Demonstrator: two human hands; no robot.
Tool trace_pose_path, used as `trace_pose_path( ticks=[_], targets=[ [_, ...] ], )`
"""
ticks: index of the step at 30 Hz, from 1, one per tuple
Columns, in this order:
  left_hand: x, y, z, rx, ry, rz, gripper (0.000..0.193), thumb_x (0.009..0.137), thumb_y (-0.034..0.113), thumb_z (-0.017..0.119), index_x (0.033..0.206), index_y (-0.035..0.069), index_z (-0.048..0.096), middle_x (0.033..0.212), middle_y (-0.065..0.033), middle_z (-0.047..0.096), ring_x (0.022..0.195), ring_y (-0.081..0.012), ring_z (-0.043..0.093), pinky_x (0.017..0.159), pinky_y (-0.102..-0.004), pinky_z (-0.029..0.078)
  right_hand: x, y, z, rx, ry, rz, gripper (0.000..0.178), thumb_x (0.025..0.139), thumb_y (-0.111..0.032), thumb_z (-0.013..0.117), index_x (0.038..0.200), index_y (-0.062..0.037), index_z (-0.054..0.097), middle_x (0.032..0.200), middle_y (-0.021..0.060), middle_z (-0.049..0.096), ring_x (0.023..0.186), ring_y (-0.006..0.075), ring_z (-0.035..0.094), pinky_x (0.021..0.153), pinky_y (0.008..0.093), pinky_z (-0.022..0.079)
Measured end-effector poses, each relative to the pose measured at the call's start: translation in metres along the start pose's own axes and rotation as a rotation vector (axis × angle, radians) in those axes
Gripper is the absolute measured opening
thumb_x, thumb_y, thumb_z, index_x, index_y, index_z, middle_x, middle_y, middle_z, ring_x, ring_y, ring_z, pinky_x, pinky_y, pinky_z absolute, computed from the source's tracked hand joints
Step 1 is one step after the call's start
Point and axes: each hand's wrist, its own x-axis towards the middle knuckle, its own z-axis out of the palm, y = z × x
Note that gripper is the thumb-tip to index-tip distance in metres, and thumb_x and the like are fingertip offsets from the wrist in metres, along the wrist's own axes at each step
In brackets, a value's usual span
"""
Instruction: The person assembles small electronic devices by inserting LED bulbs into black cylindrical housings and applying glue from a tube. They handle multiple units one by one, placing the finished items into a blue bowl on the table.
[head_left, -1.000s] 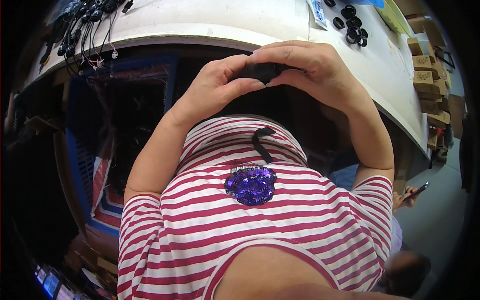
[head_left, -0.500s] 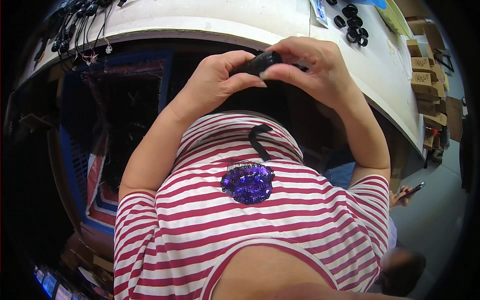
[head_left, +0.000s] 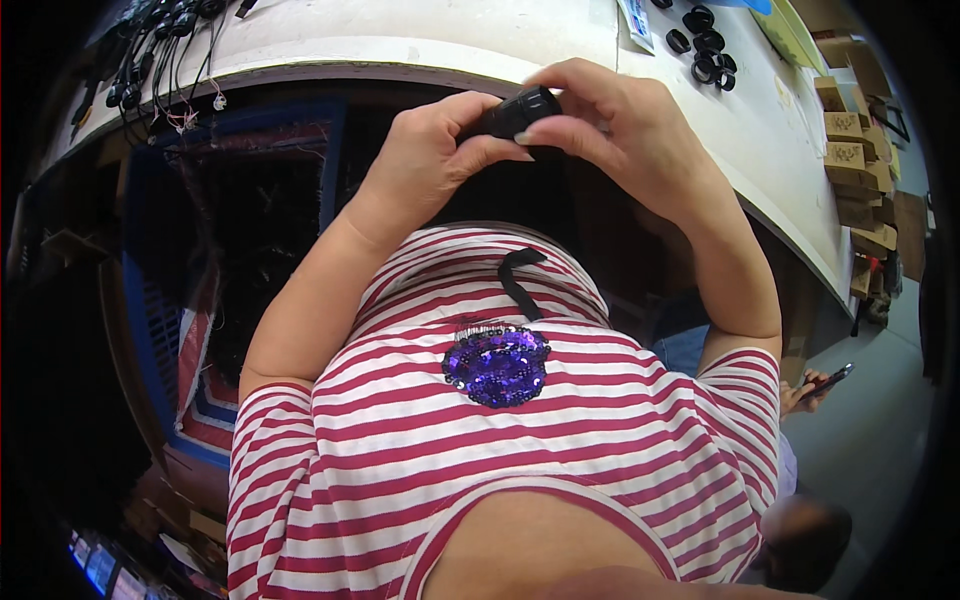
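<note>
A short black cylinder [head_left: 522, 113] with a ridged, wider end is held between my two hands, just off the front edge of the worktable. My left hand [head_left: 440, 143] pinches its left end between thumb and fingers. On the other end, the thumb and fingers of my right hand [head_left: 625, 130] close around the ridged part. Its exact kind cannot be made out, and my fingers hide both ends in part.
On the white table [head_left: 420, 35] lie several black rings [head_left: 708, 42] and a small packet [head_left: 637, 25]. Black cables [head_left: 170, 50] hang over its edge at left. Below is a blue crate [head_left: 135, 290]. Cardboard boxes [head_left: 850, 160] stand at right, near another person's hand [head_left: 797, 395] holding a phone.
My right hand has rolled and risen slightly around the cylinder's ridged end. That end now tips a little upward, and more of it shows. My left hand stays nearly in place.
</note>
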Motion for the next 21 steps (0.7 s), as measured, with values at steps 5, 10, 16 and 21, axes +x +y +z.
trace_pose_path(
  ticks=[5, 10, 16, 21],
  targets=[
    [-0.003, 0.0, -0.004, -0.041, 0.031, -0.071, 0.021, 0.077, 0.012, 0.066, 0.095, 0.0, 0.061, 0.074, -0.0021, 0.061, 0.066, -0.008, 0.054, 0.061, -0.0221, 0.044, 0.007, -0.006, -0.001, -0.105, -0.084, 0.026, 0.027, 0.078, -0.019, 0.066, 0.098, -0.0018, 0.058, 0.072, 0.0064, 0.06, 0.065, 0.0108, 0.058, 0.058, 0.0221, 0.045],
    [-0.008, -0.001, -0.005, -0.188, -0.068, -0.123, 0.021, 0.078, 0.015, 0.066, 0.093, 0.001, 0.063, 0.07, 0.001, 0.058, 0.063, -0.0054, 0.05, 0.058, -0.0204, 0.042, 0.002, 0.003, -0.001, 0.003, -0.069, -0.159, 0.03, 0.075, -0.013, 0.068, 0.101, -0.0032, 0.058, 0.072, 0.0049, 0.06, 0.063, 0.0099, 0.056, 0.059, 0.0224, 0.046],
    [-0.012, -0.002, -0.011, -0.194, -0.129, -0.163, 0.019, 0.077, 0.01, 0.065, 0.094, 0.001, 0.061, 0.069, 0.0042, 0.055, 0.061, -0.0032, 0.044, 0.056, -0.0175, 0.037, 0.003, 0.0, 0.0, -0.1, -0.089, -0.169, 0.034, 0.074, -0.023, 0.07, 0.098, -0.0025, 0.058, 0.072, 0.0059, 0.06, 0.06, 0.0112, 0.056, 0.055, 0.0217, 0.043],
    [-0.013, -0.002, -0.005, -0.065, -0.056, -0.133, 0.02, 0.077, 0.006, 0.064, 0.096, 0.001, 0.06, 0.074, 0.0033, 0.057, 0.063, -0.0028, 0.045, 0.057, -0.017, 0.037, -0.002, -0.002, 0.011, -0.007, 0.023, -0.111, 0.03, 0.078, -0.027, 0.066, 0.092, -0.0012, 0.059, 0.069, 0.008, 0.059, 0.06, 0.0131, 0.058, 0.052, 0.0221, 0.042]
  ],
)
